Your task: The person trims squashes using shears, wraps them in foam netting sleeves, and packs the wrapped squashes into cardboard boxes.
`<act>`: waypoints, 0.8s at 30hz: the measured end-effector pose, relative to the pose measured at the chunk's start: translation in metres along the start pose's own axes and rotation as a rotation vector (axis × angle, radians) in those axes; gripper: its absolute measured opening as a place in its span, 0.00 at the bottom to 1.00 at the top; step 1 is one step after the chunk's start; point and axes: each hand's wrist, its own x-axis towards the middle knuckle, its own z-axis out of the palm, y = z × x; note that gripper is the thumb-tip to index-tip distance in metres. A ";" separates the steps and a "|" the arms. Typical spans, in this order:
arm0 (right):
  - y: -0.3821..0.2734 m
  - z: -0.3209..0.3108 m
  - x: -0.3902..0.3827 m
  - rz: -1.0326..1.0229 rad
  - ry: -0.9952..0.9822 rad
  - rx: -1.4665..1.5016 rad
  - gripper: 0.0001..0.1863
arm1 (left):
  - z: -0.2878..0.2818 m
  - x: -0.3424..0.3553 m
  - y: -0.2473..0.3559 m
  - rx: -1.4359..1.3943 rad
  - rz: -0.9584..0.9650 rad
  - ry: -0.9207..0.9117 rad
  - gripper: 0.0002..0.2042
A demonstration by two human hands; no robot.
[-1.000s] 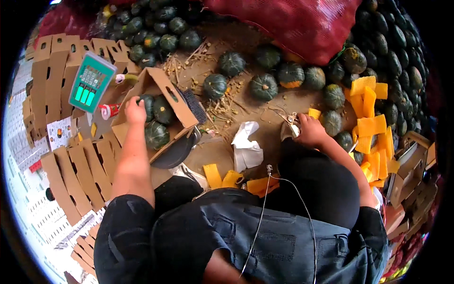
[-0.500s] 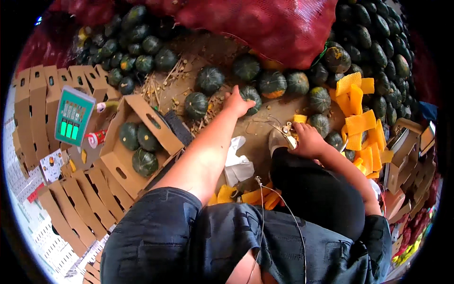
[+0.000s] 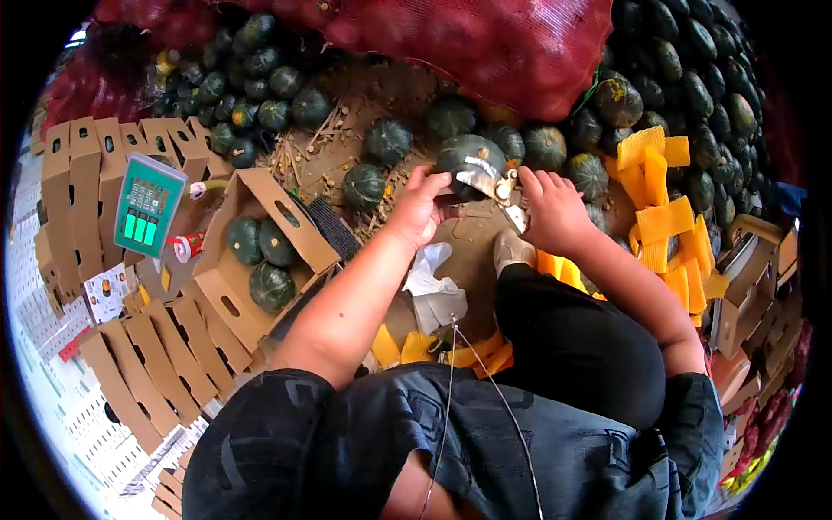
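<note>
Head view: round dark-green squash (image 3: 468,149) beyond left hand (image 3: 419,208), grip: cannot tell; right hand (image 3: 556,210) clamped on silvery metal clippers (image 3: 503,188), angled far-left.

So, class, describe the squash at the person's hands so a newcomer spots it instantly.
Start at the big red mesh sack up top. Below it, among dark green squashes, look just above the gap between the left hand and right hand. Unlike its neighbours, this squash is partly hidden by a metal tool across its lower edge.
</note>
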 end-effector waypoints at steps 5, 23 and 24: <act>0.014 0.018 -0.006 0.046 -0.104 -0.015 0.37 | 0.004 0.016 -0.004 0.173 -0.002 0.088 0.28; 0.041 0.029 -0.030 0.363 -0.277 0.341 0.43 | 0.000 0.064 -0.034 1.039 -0.183 0.264 0.41; 0.043 0.031 -0.031 0.313 -0.255 0.291 0.42 | -0.005 0.057 -0.034 0.781 -0.236 0.239 0.39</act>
